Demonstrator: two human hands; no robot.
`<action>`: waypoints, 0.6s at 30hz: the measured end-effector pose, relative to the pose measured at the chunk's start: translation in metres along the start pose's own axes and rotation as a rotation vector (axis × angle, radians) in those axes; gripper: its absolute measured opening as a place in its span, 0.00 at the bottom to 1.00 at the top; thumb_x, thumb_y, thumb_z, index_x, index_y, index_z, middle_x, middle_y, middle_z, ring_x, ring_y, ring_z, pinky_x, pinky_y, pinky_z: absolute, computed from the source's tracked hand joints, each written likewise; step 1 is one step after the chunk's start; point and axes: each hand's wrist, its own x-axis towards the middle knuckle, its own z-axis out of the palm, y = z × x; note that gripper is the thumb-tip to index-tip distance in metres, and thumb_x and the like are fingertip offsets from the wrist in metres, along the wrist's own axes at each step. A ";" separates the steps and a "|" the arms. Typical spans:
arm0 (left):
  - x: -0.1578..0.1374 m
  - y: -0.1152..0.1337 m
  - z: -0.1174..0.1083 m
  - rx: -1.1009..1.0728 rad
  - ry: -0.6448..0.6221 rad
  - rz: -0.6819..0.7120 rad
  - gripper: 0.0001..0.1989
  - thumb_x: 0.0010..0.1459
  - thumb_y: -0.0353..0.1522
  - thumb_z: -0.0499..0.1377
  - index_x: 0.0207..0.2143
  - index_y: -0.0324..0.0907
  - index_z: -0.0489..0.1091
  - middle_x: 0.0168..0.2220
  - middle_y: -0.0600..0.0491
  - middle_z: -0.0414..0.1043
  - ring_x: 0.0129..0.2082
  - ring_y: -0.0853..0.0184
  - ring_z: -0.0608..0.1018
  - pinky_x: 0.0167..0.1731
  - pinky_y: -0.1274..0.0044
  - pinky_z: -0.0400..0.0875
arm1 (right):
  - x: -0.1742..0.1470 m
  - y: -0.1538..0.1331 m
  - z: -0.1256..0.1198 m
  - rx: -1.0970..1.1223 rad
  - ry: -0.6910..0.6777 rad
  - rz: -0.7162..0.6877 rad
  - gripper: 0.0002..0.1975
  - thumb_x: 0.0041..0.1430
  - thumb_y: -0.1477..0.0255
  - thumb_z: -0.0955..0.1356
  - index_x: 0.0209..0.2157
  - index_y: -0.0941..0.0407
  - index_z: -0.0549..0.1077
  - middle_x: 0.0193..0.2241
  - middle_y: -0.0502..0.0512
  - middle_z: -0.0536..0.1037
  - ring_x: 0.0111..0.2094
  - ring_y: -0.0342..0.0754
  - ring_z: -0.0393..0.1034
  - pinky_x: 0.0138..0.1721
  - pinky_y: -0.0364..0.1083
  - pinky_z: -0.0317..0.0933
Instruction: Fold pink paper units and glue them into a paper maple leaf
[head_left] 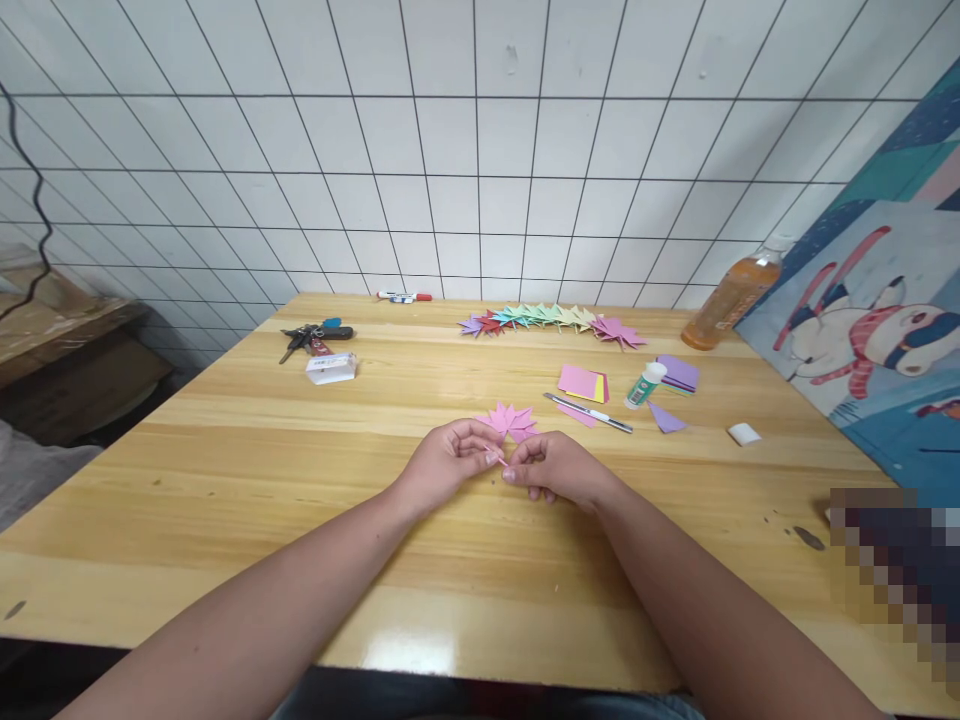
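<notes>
Pinching a small pink paper (502, 460) with left hand (457, 450) and right hand (553, 466) over the bench (225, 480), just short of the pink fan (510, 418) at twelve o'clock — at risk of a crooked crease or tear from uneven tugging.

The left hand (459, 452) and right hand (556, 466) hide most of a small pink piece (500, 461), perhaps paper, and partly cover the pink folded star (510, 418). The view's right edge cuts the painted panel (874, 370). On the white box (331, 369), the print is too small to read.
</notes>
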 end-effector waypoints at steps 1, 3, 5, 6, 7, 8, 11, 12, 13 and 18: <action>0.000 0.000 -0.001 -0.012 -0.009 0.009 0.14 0.45 0.34 0.65 0.35 0.38 0.69 0.29 0.51 0.74 0.31 0.68 0.76 0.36 0.75 0.69 | 0.000 0.000 0.000 0.007 -0.005 0.001 0.13 0.41 0.64 0.72 0.24 0.58 0.70 0.16 0.45 0.68 0.16 0.36 0.62 0.14 0.35 0.54; 0.000 0.000 -0.001 -0.024 -0.017 0.024 0.15 0.45 0.34 0.65 0.35 0.38 0.69 0.30 0.51 0.74 0.32 0.68 0.76 0.37 0.75 0.69 | 0.000 0.001 0.000 0.017 -0.007 0.002 0.14 0.41 0.64 0.73 0.25 0.58 0.69 0.16 0.45 0.68 0.16 0.36 0.62 0.14 0.35 0.54; 0.000 0.002 -0.001 -0.008 -0.010 0.023 0.15 0.45 0.35 0.65 0.35 0.38 0.68 0.30 0.51 0.74 0.31 0.68 0.76 0.37 0.75 0.68 | 0.000 0.000 0.000 0.020 0.016 -0.010 0.13 0.41 0.64 0.72 0.24 0.58 0.68 0.16 0.45 0.68 0.16 0.37 0.62 0.13 0.35 0.54; -0.001 0.003 -0.001 0.014 0.002 0.013 0.15 0.45 0.36 0.65 0.35 0.38 0.68 0.30 0.51 0.74 0.31 0.68 0.76 0.36 0.75 0.69 | 0.000 0.000 0.001 0.017 0.039 -0.021 0.13 0.41 0.64 0.72 0.24 0.57 0.68 0.16 0.45 0.68 0.16 0.37 0.62 0.13 0.35 0.54; -0.001 0.004 0.000 0.046 0.019 0.000 0.15 0.46 0.37 0.64 0.34 0.38 0.68 0.30 0.51 0.74 0.31 0.68 0.76 0.35 0.76 0.69 | 0.000 0.000 0.002 0.012 0.067 -0.033 0.13 0.41 0.65 0.72 0.24 0.57 0.67 0.16 0.45 0.68 0.16 0.37 0.62 0.13 0.35 0.54; -0.002 0.006 0.000 0.083 0.038 -0.016 0.15 0.46 0.39 0.63 0.33 0.38 0.68 0.30 0.51 0.74 0.30 0.68 0.75 0.33 0.76 0.69 | 0.000 -0.001 0.004 0.003 0.092 -0.045 0.13 0.41 0.65 0.72 0.23 0.57 0.66 0.15 0.44 0.67 0.16 0.37 0.62 0.13 0.35 0.54; -0.002 0.007 0.001 0.221 0.065 -0.050 0.16 0.50 0.43 0.59 0.27 0.37 0.69 0.26 0.51 0.73 0.25 0.69 0.74 0.27 0.78 0.67 | 0.000 -0.001 0.007 -0.019 0.133 -0.062 0.12 0.42 0.67 0.72 0.23 0.57 0.65 0.14 0.43 0.66 0.15 0.37 0.61 0.13 0.35 0.55; -0.002 0.007 0.001 0.262 0.060 -0.054 0.16 0.50 0.43 0.59 0.24 0.37 0.69 0.24 0.52 0.73 0.23 0.71 0.72 0.25 0.79 0.66 | 0.001 -0.001 0.007 -0.021 0.137 -0.066 0.12 0.42 0.67 0.71 0.23 0.57 0.65 0.13 0.43 0.66 0.15 0.37 0.61 0.13 0.35 0.55; -0.002 0.006 0.001 0.292 0.052 -0.056 0.16 0.51 0.43 0.58 0.23 0.37 0.69 0.23 0.52 0.73 0.21 0.72 0.71 0.24 0.80 0.65 | 0.001 -0.001 0.007 -0.019 0.137 -0.071 0.12 0.42 0.67 0.72 0.23 0.57 0.65 0.13 0.43 0.66 0.15 0.37 0.61 0.13 0.35 0.55; 0.000 0.000 -0.003 0.329 0.051 -0.051 0.14 0.49 0.41 0.60 0.25 0.38 0.71 0.23 0.52 0.74 0.22 0.71 0.72 0.24 0.80 0.65 | 0.001 -0.002 0.003 0.035 0.122 -0.060 0.12 0.42 0.67 0.72 0.24 0.57 0.67 0.16 0.44 0.67 0.17 0.37 0.62 0.16 0.36 0.59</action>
